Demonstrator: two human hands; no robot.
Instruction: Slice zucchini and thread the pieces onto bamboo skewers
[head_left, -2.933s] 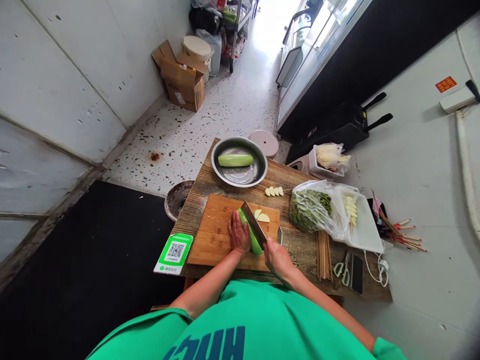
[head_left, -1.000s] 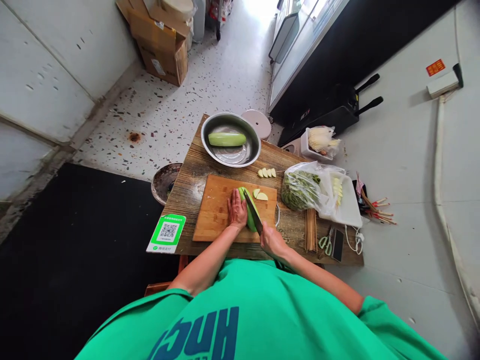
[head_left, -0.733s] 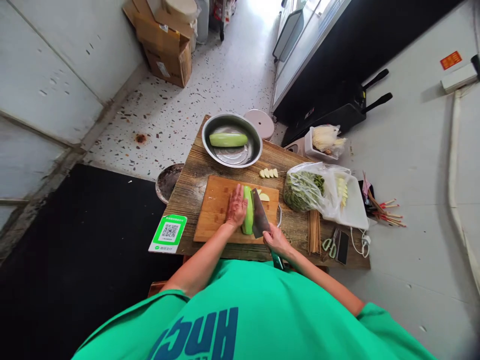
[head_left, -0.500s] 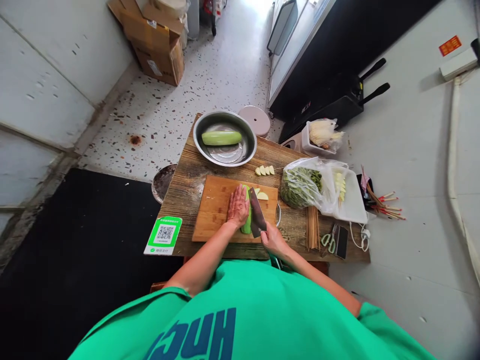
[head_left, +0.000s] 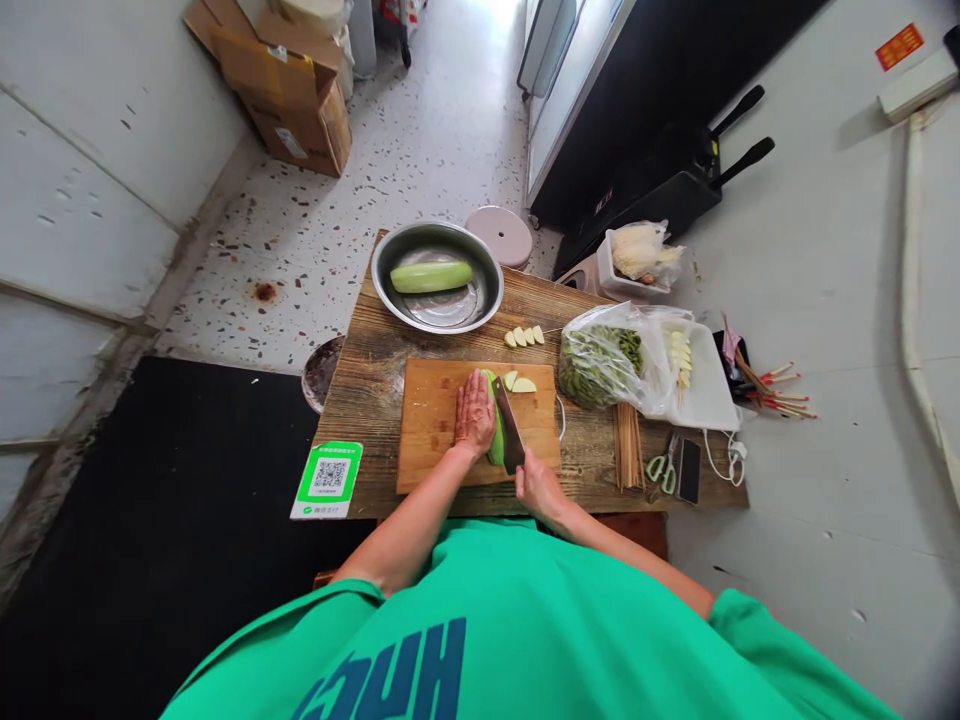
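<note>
My left hand (head_left: 475,412) lies over a green zucchini (head_left: 496,448), fingers stretched along it, and holds it down on the wooden cutting board (head_left: 427,440). In my right hand (head_left: 541,489) is the handle of a cleaver (head_left: 511,432). Its blade stands against the zucchini's right side, close beside my left fingers; whether the edge is inside the flesh I cannot tell. Pale cut slices (head_left: 524,385) lie on the board just beyond the blade. Behind the board, more slices sit on a thin skewer (head_left: 523,337).
A metal basin (head_left: 380,285) with a whole pale green zucchini (head_left: 431,277) stands at the back left. To the right are a bag of green vegetables (head_left: 600,365), a white tray (head_left: 709,400), wooden skewers (head_left: 628,450), scissors (head_left: 662,468) and a phone (head_left: 688,470). A QR-code sign (head_left: 328,480) marks the front left corner.
The cleaver blade has shifted slightly left and stands closer along the zucchini, with my right hand a little lower. My left hand stays on the zucchini. The whole view has shifted slightly.
</note>
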